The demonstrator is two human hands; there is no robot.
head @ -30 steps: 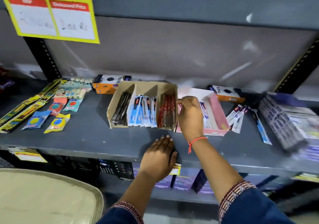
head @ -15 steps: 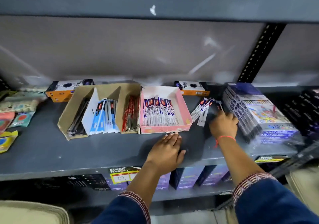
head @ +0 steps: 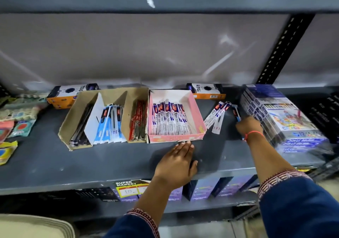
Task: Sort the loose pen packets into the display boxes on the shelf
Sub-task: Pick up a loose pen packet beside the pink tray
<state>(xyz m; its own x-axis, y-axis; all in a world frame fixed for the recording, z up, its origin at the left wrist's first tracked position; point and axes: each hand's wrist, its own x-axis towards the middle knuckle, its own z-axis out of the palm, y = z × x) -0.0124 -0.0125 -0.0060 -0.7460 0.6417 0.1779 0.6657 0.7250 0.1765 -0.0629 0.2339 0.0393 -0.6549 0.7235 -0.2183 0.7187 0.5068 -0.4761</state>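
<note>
Packet juts from right hand, beside pink box.

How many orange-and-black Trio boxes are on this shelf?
2, both along the back: left Trio box behind the cardboard tray, right Trio box behind the pink box. More may be hidden.

Dark blue sleeves with maroon-and-white embroidered cuffs; orange-red wrist thread.
</note>
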